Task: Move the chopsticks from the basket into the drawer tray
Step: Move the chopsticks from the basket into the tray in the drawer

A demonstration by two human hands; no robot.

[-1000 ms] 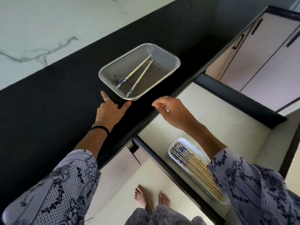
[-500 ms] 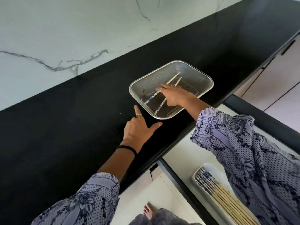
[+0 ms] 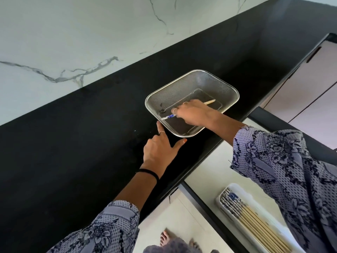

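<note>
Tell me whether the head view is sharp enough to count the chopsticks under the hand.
Head view: the right hand blurs slightly and covers the chopsticks in the mesh basket, so no count is possible; wide-angle bending curves the black counter; lighting is soft, without glare.

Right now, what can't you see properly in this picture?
Head view only:
- Chopsticks in the basket: the right hand covers their middles, so I cannot count them.
- Tray in the drawer: the right sleeve and the picture's bottom edge cut off its far end.
- Left hand on the counter: whether a finger touches the basket is unclear.
</note>
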